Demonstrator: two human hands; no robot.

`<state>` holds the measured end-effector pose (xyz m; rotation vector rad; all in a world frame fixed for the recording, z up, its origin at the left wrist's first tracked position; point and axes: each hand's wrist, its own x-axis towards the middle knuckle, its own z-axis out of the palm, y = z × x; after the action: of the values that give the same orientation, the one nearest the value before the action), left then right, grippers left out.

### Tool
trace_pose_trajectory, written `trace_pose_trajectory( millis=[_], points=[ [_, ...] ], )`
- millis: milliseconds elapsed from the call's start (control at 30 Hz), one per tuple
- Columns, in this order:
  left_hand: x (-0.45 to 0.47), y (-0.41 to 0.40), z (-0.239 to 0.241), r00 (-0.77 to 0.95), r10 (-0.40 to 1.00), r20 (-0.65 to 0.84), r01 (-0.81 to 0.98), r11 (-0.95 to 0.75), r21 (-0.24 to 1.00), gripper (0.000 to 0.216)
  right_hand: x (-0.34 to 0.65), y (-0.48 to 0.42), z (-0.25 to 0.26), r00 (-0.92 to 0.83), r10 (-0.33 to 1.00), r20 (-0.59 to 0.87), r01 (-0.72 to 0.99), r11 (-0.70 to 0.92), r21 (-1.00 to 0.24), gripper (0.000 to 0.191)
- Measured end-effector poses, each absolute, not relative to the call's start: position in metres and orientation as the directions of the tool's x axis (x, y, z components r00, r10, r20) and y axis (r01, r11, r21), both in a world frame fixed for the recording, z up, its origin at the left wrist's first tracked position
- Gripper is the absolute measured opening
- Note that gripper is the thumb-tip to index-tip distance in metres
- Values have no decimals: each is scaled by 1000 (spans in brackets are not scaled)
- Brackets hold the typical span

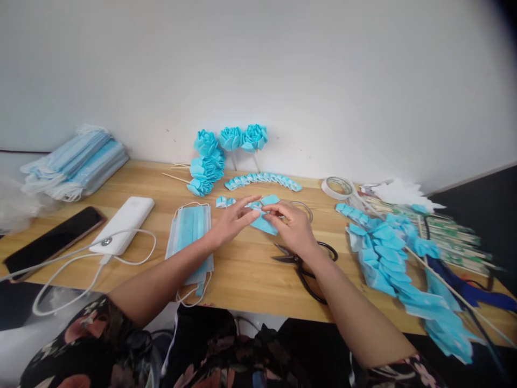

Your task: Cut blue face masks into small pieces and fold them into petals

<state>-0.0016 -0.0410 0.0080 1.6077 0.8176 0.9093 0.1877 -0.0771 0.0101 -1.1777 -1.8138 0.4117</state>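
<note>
Over the middle of the table, my left hand (pixel 236 220) and my right hand (pixel 291 223) both pinch a small light-blue piece of mask fabric (pixel 264 223) between thumb and fingers. Part of the piece is hidden by the fingers. Just behind it lies another blue scrap (pixel 270 199), and beside my left fingers sits a short folded blue piece (pixel 224 202). Black-handled scissors (pixel 298 260) lie partly open under my right forearm. A blue face mask (pixel 189 231) rests flat to the left, partly covered by my left forearm.
Blue fabric flowers on sticks (pixel 205 167) and a curved pleated strip (pixel 262 180) are at the back. Left are stacked masks (pixel 81 161), a phone (pixel 54 240) and a cabled power bank (pixel 125 223). Right are a tape roll (pixel 338 187) and heaped blue petals (pixel 379 253).
</note>
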Motion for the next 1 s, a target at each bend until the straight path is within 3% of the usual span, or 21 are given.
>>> trace_pose_trajectory(
  millis=[167, 400, 533, 633, 733, 867, 1000],
  points=[
    [1, -39, 0, 530, 839, 128, 72, -194, 978, 62, 187, -79, 10, -130, 846, 517, 552, 494, -671, 13],
    [2, -44, 2, 476, 854, 212, 154, -318, 936, 44, 190, -77, 6, -91, 875, 476, 569, 438, -696, 5],
    [1, -43, 3, 450, 858, 249, 198, -368, 908, 43, 190, -79, 8, -101, 872, 478, 576, 443, -687, 9],
    [1, -41, 5, 448, 854, 266, 229, -397, 889, 27, 188, -81, 10, -135, 859, 494, 568, 476, -672, 9],
    [0, -41, 6, 457, 845, 278, 222, -412, 884, 20, 185, -82, 11, -93, 891, 443, 517, 424, -744, 8],
    [1, -43, 8, 458, 829, 321, 192, -445, 875, 19, 183, -81, 9, -79, 961, 265, 295, 277, -915, 12],
    [2, -44, 8, 460, 822, 335, 208, -467, 860, 20, 183, -81, 8, -92, 975, 204, 276, 222, -935, 13]
  ],
)
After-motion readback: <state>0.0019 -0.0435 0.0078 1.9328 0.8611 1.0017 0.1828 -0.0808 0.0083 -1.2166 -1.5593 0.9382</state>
